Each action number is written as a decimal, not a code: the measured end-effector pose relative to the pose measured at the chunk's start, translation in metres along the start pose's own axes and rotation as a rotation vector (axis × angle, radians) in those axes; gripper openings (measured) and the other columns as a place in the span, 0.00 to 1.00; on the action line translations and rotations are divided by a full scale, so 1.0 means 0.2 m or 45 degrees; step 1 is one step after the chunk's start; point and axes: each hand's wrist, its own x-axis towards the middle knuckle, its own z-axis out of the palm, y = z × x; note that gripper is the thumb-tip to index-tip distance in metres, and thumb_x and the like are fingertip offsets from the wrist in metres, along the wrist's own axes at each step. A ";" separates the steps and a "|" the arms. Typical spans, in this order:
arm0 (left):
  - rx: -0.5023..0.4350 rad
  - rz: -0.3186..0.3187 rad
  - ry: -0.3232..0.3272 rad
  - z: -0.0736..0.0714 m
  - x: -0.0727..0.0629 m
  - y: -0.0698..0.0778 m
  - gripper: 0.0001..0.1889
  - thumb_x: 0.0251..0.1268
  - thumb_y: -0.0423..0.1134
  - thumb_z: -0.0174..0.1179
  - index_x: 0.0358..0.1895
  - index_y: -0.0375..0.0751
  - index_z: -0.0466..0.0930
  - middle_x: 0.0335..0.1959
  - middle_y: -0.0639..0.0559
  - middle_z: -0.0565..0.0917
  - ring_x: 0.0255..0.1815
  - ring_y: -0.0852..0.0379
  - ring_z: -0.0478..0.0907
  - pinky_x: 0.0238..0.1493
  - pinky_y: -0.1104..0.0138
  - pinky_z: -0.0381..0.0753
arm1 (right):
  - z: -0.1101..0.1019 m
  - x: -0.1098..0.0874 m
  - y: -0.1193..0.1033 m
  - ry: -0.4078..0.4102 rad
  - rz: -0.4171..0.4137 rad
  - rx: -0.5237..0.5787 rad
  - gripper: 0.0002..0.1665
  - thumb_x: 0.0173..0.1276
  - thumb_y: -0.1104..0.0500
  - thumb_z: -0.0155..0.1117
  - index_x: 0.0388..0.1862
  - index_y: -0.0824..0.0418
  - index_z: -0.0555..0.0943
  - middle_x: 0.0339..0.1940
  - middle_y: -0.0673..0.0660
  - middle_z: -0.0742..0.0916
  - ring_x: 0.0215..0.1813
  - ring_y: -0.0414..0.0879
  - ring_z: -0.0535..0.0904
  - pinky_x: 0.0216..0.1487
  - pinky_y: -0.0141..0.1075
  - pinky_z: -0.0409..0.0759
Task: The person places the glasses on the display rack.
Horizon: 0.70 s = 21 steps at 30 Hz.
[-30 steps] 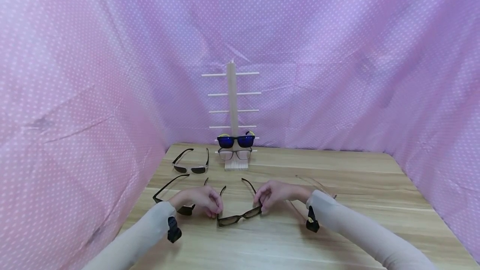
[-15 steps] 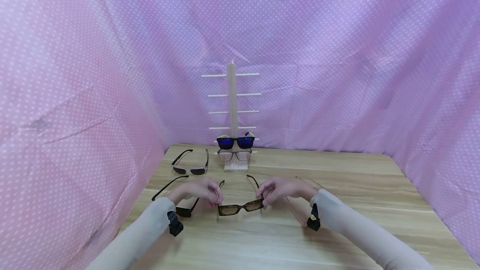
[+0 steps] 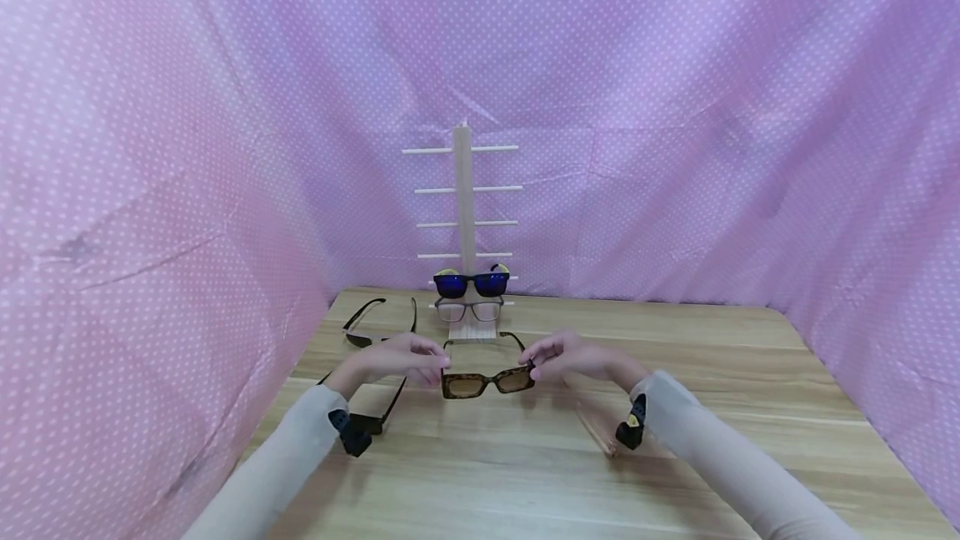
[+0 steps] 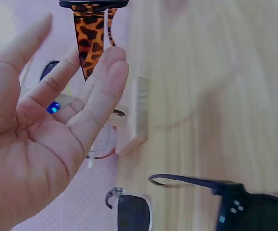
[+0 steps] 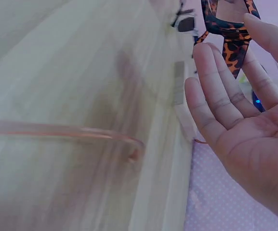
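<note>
Tortoiseshell sunglasses (image 3: 465, 387) hang above the table in front of the stand, lenses toward me and temples pointing away. My left hand (image 3: 408, 357) pinches the left temple near the hinge; in the left wrist view that spotted temple (image 4: 88, 41) passes between thumb and fingers. On the other side my right hand (image 3: 573, 357) pinches the right temple, seen in the right wrist view as a spotted temple (image 5: 235, 54) by the fingertips. A wooden eyewear stand (image 3: 463, 207) rises behind. Low on it hang blue-lensed sunglasses (image 3: 491, 284) and, below them, clear-lensed glasses (image 3: 452, 312).
Left on the table lie sunglasses with a pale frame (image 3: 358, 341) and black sunglasses (image 3: 367, 424), both partly behind my left hand and arm. Thin pinkish glasses (image 3: 596, 432) lie under my right wrist. A dotted pink curtain (image 3: 637, 107) surrounds the table (image 3: 510, 482).
Both hands have raised the tortoiseshell sunglasses and carried them away from me toward the stand. The lenses, tilted down before, now face me more. The other glasses have stayed put.
</note>
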 end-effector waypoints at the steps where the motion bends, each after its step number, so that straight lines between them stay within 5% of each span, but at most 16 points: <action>1: -0.017 0.018 -0.001 -0.01 0.00 0.01 0.26 0.74 0.49 0.61 0.60 0.28 0.78 0.44 0.45 0.87 0.48 0.47 0.86 0.57 0.55 0.87 | -0.01 0.00 -0.01 0.022 0.001 0.016 0.26 0.68 0.59 0.71 0.64 0.63 0.80 0.51 0.53 0.87 0.54 0.45 0.80 0.60 0.39 0.81; 14: -0.080 0.088 0.051 -0.05 -0.01 0.08 0.23 0.74 0.46 0.62 0.62 0.32 0.77 0.49 0.45 0.86 0.50 0.48 0.85 0.60 0.53 0.86 | -0.08 0.01 -0.07 0.137 -0.026 0.156 0.25 0.73 0.57 0.66 0.67 0.62 0.78 0.57 0.54 0.86 0.55 0.48 0.84 0.69 0.55 0.78; 21: -0.073 0.113 0.086 -0.05 -0.01 0.10 0.22 0.77 0.46 0.58 0.60 0.31 0.79 0.44 0.44 0.88 0.46 0.47 0.87 0.59 0.47 0.85 | -0.08 0.02 -0.09 0.217 -0.084 0.269 0.26 0.76 0.61 0.62 0.67 0.73 0.74 0.51 0.62 0.89 0.46 0.49 0.88 0.61 0.48 0.85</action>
